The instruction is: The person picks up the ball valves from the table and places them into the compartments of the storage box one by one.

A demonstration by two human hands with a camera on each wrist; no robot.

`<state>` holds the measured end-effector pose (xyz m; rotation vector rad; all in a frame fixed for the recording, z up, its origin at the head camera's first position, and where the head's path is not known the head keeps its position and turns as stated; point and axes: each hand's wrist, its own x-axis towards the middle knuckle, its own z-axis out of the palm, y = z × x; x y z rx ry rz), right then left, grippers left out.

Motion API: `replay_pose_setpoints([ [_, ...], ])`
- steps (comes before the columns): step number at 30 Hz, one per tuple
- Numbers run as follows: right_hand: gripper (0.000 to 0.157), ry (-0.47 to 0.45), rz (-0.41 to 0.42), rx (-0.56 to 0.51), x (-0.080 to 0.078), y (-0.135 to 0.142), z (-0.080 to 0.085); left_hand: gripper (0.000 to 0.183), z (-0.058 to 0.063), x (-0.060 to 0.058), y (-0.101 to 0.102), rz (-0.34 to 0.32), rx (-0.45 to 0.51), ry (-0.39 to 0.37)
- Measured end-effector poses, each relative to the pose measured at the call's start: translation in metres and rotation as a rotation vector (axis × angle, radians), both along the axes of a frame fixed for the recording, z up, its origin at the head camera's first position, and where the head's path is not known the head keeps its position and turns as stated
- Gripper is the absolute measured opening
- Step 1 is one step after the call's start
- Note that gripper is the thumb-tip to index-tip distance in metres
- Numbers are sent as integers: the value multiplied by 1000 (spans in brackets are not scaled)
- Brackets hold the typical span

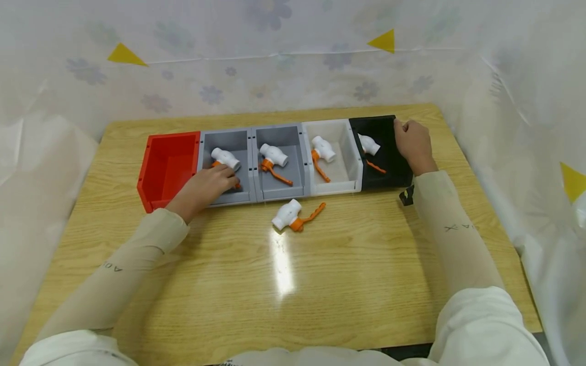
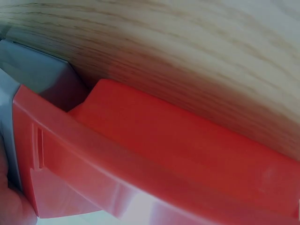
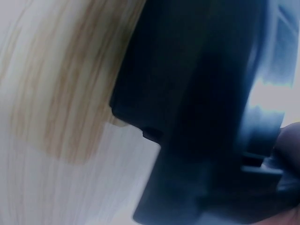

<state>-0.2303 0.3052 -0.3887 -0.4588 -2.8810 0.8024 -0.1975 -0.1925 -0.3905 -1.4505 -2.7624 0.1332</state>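
Note:
My left hand [image 1: 206, 185] reaches into the left grey bin. Its fingers bend over the orange handle of a white ball valve [image 1: 226, 158] lying there; the thumb is hidden in the head view. At the far right end of the row, my right hand [image 1: 414, 145] grips the right wall of the black bin [image 1: 398, 170]. Inside that bin lies a partly hidden ball valve [image 1: 369, 145]. Similar ball valves lie in the second grey bin [image 1: 274, 155] and the white bin [image 1: 324, 149]. Another ball valve [image 1: 287, 214] lies on the table before the row.
The red bin [image 1: 171, 168] ends the row at left, its front wall [image 2: 187, 140] filling much of the left wrist view. The bins stand side by side on a wooden table [image 1: 256, 284]. Pale sheeting [image 1: 293, 81] with yellow triangles hangs behind and beside it.

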Motion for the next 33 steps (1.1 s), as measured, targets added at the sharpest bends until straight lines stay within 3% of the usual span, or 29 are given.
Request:
replay_pose_setpoints([
  [15, 55, -9, 1, -15, 0, 0, 0, 32, -1, 0, 8, 118, -53, -22],
  [22, 56, -1, 0, -5, 1, 1, -1, 26, 0, -2, 14, 193, -66, -68],
  [33, 56, -15, 0, -2, 0, 1, 0, 25, 2, 0, 16, 225, -25, -85],
])
